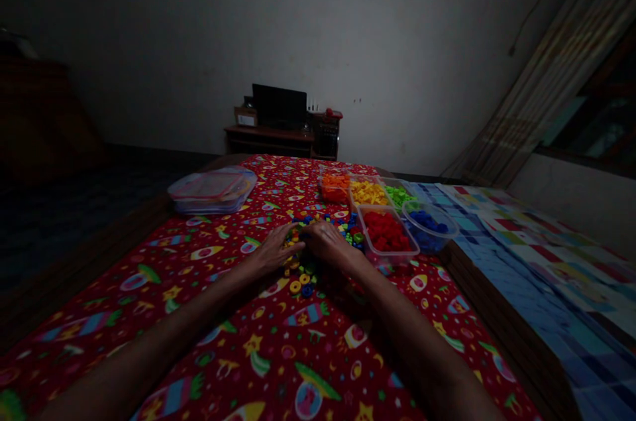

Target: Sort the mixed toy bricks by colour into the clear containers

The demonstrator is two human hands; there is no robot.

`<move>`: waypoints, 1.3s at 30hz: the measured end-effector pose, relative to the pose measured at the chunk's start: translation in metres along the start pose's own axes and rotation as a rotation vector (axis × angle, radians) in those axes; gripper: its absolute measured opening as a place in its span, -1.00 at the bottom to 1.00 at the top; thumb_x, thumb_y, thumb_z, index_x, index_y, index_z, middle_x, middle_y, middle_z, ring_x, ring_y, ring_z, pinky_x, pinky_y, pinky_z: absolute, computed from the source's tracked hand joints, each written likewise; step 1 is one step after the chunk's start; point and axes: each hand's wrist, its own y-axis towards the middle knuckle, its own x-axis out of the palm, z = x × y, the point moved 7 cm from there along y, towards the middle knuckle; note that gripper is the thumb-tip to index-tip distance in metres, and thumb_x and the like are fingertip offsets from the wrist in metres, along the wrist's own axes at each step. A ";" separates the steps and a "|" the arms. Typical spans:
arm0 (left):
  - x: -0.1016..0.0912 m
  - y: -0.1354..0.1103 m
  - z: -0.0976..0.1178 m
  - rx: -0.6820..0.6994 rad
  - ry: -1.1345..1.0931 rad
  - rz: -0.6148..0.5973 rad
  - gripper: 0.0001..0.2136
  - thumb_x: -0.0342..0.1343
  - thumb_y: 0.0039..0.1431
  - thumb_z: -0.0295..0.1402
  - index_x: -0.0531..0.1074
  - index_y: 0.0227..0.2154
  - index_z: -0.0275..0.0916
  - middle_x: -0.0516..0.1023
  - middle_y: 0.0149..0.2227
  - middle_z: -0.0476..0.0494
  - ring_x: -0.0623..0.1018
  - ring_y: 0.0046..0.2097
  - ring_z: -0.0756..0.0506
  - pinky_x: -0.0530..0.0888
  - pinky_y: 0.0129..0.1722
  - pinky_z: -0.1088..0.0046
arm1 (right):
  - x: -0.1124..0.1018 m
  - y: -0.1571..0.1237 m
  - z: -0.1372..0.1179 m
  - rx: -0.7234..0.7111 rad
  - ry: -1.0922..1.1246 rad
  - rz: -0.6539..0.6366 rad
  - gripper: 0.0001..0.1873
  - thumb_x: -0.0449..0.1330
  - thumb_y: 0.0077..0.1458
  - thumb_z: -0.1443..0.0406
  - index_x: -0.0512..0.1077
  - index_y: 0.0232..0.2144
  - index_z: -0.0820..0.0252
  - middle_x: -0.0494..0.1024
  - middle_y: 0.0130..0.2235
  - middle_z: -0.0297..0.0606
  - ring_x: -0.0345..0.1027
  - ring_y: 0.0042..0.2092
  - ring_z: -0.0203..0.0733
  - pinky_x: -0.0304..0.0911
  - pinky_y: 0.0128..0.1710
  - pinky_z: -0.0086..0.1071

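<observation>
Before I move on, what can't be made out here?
Head view:
What the right hand holds, if anything: hidden by the hand itself.
Whether the left hand grips loose pieces: too small and dark.
Shapes of the blue pieces in their tub: lost in dimness.
Rest of the window: cut off by the right edge.

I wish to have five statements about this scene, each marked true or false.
The left hand and right hand are at a pile of small multicoloured plastic pieces. True.
The tub holds yellow pieces. False: blue plastic pieces.
A stack of flat translucent plastic lids lies left of both hands. True.
A rectangular clear plastic container stands beside a round clear plastic tub. True.
The container holds green pieces. False: red plastic pieces.
</observation>
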 end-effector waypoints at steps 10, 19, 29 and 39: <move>-0.026 0.004 -0.004 0.154 0.187 -0.023 -0.80 0.06 0.07 -0.31 0.55 -0.34 -0.24 0.57 -0.28 -0.18 0.51 -0.21 -0.13 0.42 -0.17 0.37 | -0.042 -0.014 0.026 0.071 0.212 -0.037 -0.56 0.08 0.12 0.43 0.29 0.08 0.25 0.49 -0.05 -0.11 0.36 -0.06 -0.16 0.21 -0.08 -0.33; -0.021 -0.001 -0.004 0.193 0.239 -0.076 -0.82 0.08 0.05 -0.42 0.54 -0.30 -0.25 0.56 -0.27 -0.16 0.50 -0.21 -0.10 0.41 -0.19 0.44 | -0.019 -0.026 -0.010 -0.071 -0.119 -0.168 -0.54 0.11 0.06 0.47 0.31 0.06 0.30 0.49 -0.19 -0.11 0.31 -0.16 -0.18 0.19 -0.13 -0.37; -0.027 -0.003 0.002 0.174 0.241 -0.079 -0.75 -0.04 0.10 -0.34 0.54 -0.30 -0.26 0.55 -0.32 -0.14 0.50 -0.26 -0.10 0.41 -0.22 0.44 | -0.020 -0.023 0.005 -0.078 -0.032 -0.096 -0.74 0.12 0.08 0.42 0.36 -0.13 0.28 0.42 -0.30 -0.23 0.23 -0.27 -0.28 0.07 -0.29 -0.45; -0.030 -0.004 0.005 0.203 0.235 -0.094 -0.73 -0.06 0.13 -0.29 0.54 -0.34 -0.21 0.57 -0.32 -0.13 0.51 -0.26 -0.08 0.41 -0.24 0.47 | -0.111 -0.031 0.057 0.217 -0.185 0.146 -0.85 0.10 0.09 0.37 0.43 -0.26 0.23 0.47 -0.39 -0.26 0.22 -0.41 -0.30 0.00 -0.42 -0.45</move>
